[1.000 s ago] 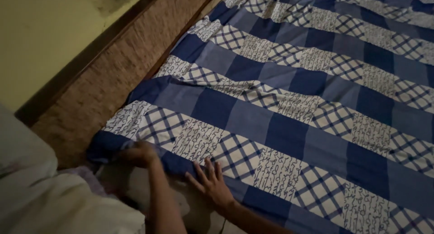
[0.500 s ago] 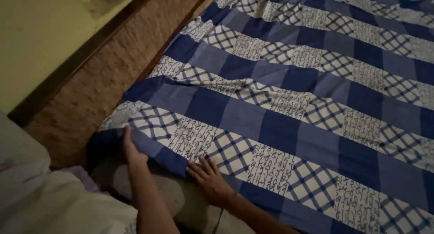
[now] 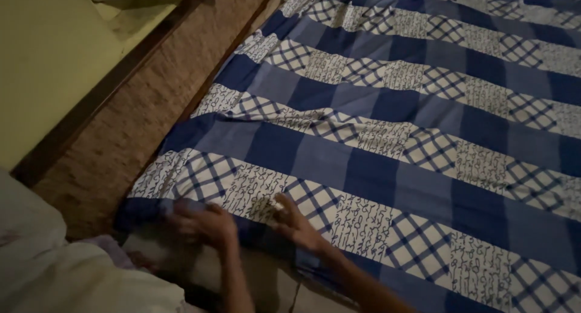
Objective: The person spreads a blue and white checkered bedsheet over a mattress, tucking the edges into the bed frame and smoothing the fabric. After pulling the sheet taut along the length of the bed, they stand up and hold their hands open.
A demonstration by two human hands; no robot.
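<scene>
Blue checked sheet fills the frame. At lower left, the left hand and right hand touch its near edge; grip blurred, cannot tell.

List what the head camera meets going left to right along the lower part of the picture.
White cloth → brown floor strip → left hand at the sheet's dark edge → right hand on the sheet → blue and white checked sheet.
</scene>
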